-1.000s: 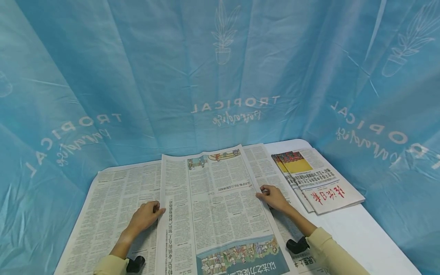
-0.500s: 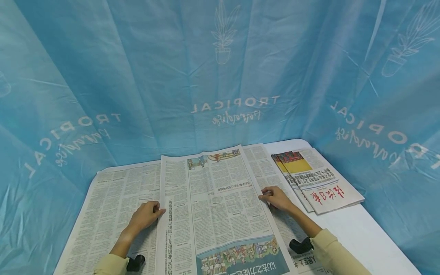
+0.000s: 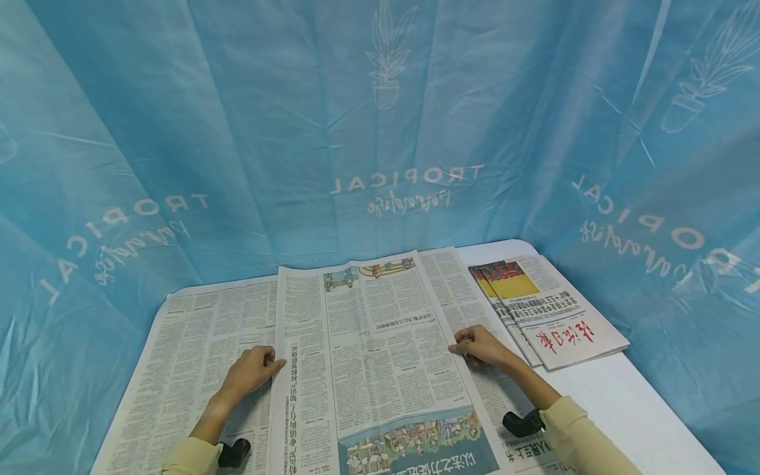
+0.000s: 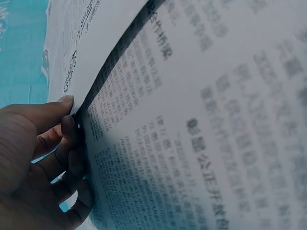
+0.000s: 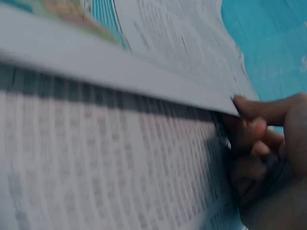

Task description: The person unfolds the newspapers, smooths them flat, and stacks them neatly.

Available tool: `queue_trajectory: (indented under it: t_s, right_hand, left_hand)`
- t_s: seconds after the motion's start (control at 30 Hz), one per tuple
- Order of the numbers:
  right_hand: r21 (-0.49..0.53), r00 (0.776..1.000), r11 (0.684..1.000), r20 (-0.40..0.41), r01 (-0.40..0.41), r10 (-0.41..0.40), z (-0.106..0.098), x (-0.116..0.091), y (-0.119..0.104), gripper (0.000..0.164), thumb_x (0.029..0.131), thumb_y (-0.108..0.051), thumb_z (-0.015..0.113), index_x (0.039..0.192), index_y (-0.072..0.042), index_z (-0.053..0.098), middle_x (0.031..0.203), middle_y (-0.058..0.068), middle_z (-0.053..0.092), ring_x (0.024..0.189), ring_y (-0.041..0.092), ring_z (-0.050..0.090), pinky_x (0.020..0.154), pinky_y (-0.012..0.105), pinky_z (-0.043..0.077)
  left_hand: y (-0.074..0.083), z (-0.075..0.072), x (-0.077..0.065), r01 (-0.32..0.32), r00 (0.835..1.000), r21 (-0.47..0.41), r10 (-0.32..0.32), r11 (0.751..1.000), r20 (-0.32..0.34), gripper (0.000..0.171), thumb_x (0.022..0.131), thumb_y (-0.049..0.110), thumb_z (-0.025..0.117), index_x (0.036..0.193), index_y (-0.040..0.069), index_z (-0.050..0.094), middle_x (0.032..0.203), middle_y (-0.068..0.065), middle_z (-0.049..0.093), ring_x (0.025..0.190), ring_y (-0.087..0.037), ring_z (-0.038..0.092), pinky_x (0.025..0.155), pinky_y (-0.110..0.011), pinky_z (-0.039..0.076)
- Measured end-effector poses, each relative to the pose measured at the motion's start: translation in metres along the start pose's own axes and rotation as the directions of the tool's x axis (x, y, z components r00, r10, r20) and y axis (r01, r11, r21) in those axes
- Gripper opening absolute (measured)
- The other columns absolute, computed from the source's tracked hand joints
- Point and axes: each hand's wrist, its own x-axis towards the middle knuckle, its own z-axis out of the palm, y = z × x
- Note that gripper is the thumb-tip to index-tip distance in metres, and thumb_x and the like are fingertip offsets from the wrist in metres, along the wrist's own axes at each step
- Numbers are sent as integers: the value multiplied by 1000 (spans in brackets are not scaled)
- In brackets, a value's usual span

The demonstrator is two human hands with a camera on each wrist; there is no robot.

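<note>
Foremost, at the near edge: two pale-yellow fabric sleeves (image 3: 584, 435), one left, one right, each with a black rounded device (image 3: 522, 423) at the wrist. Next, one left hand (image 3: 252, 371), narrowed to a pinch on the left edge of a large printed newspaper sheet (image 3: 380, 359), thumb above, other fingers curled below. One right hand (image 3: 482, 348), likewise pinching, at the right edge of the same sheet, thumb on top. Said sheet: grey-white paper, coloured cartoon panels at its near and far ends, lying in the middle of the scene, its side edges raised a little off the paper beneath. Under it, one wide opened newspaper spread (image 3: 202, 356), dense grey columns, showing to left and right. Supporting all, one white smooth-topped table (image 3: 617, 402), bare surface visible at right. Farther, at right, overlapping folded newspapers (image 3: 561, 330) with red masthead characters and a yellow-and-red picture, well apart from the sheet. Farthest, one blue fabric curtain (image 3: 261, 145), hung behind and at both sides, bearing white mirrored lettering and outlined potted plants.
</note>
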Motion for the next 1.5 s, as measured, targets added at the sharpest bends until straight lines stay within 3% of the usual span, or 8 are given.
queue_trajectory:
  t_s: [0.13,0.3,0.57,0.73,0.97,1.27,1.4,1.5]
  right_hand:
    - [60,988,995,131,79,-86,-7,-1,8,23,98,-16,59,83,-2,47,56,-7,30,45,7,32,44,28,28]
    - [76,980,992,163,104,-116,-11,-1,10,23,97,-13,60,102,9,57,57,-8,31,45,4,33,43,26,28]
    - [72,981,991,148,116,-125,-11,0,12,22,96,-12,62,102,9,59,56,-9,30,43,3,29,43,23,27]
    - [91,981,989,141,119,-131,-12,-1,13,20,96,-11,62,96,8,57,56,-9,29,44,3,26,44,24,26]
    - [87,983,989,130,117,-127,-6,0,12,23,95,-11,63,97,11,58,57,-8,30,44,3,26,46,23,26]
    - [89,984,989,121,120,-130,-2,-1,11,25,95,-10,62,106,12,61,57,-4,42,43,3,28,45,24,27]
    - [81,985,989,105,127,-135,-3,-3,12,24,95,-9,62,106,12,61,56,-3,42,43,3,27,44,24,25]
    - [82,986,988,94,131,-138,-2,-2,13,21,95,-9,63,101,10,60,56,-6,37,43,3,24,45,24,24]
  left_hand:
    - [3,-2,1,27,1000,11,-27,1000,1,29,91,22,68,85,2,48,61,-1,42,52,-13,37,51,-27,28]
    - [11,-3,3,45,999,33,-44,998,-25,34,88,20,71,94,0,44,61,-4,46,49,-15,39,47,-29,29]
    - [42,10,20,-104,995,-7,104,995,-4,16,88,16,72,88,9,57,63,2,50,52,-12,41,51,-27,32]
    - [74,24,40,-239,970,-57,241,969,32,11,91,20,69,90,12,61,66,4,53,54,-9,43,52,-26,35]
    - [114,53,68,-385,922,-7,385,923,36,12,91,23,69,87,13,64,78,1,57,70,-13,49,62,-33,39]
    - [144,85,87,-450,892,10,449,893,49,13,93,23,66,87,12,65,75,0,53,70,-15,43,62,-33,35]
    - [152,91,92,-473,878,-88,478,876,37,12,94,19,65,87,9,65,73,0,53,67,-14,43,61,-31,36]
    - [156,94,98,-462,879,-212,476,861,16,12,95,15,62,88,6,65,74,-2,56,66,-11,45,62,-28,38]
